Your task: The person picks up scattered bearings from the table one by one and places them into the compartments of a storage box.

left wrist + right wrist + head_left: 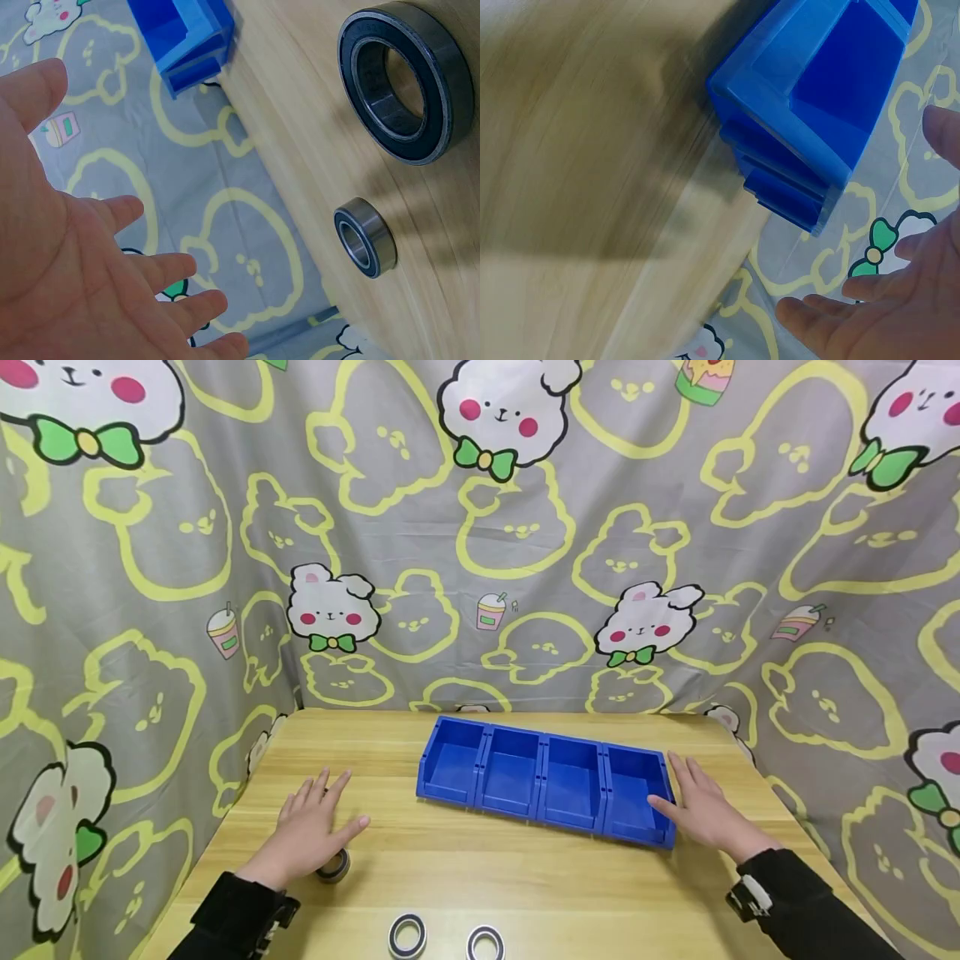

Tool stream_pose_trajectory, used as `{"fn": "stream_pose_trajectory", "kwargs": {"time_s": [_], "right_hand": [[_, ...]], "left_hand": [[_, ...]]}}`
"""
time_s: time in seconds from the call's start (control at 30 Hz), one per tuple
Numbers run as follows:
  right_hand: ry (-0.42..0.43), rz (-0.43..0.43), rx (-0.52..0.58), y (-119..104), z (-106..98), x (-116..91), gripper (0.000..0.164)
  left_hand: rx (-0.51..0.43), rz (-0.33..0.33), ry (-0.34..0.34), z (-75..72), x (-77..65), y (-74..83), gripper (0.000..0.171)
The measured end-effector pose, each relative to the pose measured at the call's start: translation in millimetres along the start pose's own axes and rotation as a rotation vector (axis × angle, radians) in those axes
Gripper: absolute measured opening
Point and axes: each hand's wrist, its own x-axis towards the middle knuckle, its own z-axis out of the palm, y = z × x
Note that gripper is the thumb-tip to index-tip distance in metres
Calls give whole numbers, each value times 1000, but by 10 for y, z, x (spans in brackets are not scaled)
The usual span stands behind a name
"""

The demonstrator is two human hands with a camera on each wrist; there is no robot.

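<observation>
Viewed from my remote station, with the head view as a dial and twelve at its top, a blue row of four bins lies at five o'clock on the wooden tabletop. Its long axis runs from a little past nine to a little past three, the right end nearer the person; the low open fronts face between six and seven. My right hand, at four o'clock, is beside the right end bin, fingers extended toward eleven; the thumb overlaps that bin in the head view, yet the right-wrist view shows a gap between them. My left hand, between seven and eight, is spread, fingertips toward one, grasping nothing; the two hands are well apart. Near the left hand, the left-wrist view shows a large bearing at two o'clock and a small bearing at four, apart from each other and from the fingers. Two further bearings sit side by side near six, bores turned to the head camera. A printed curtain fills the twelve o'clock side.
</observation>
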Motion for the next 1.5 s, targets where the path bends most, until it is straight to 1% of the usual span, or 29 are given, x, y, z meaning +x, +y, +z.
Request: {"fn": "stream_pose_trajectory", "kwargs": {"time_s": [0.43,0.7,0.93,1.3,1.5], "right_hand": [[-15,40,22,71,94,163,102],[0,49,39,92,163,246,100],[5,107,41,82,233,285,97],[-6,176,46,97,318,368,96],[-23,218,63,117,346,397,95]], "left_hand": [[-18,-17,-13,31,1,-10,89],[-27,-36,-21,42,17,-48,88],[-18,-35,-55,58,9,-73,90],[-24,-47,-76,50,-20,-66,92],[-33,-52,-98,45,-20,-80,90]]}}
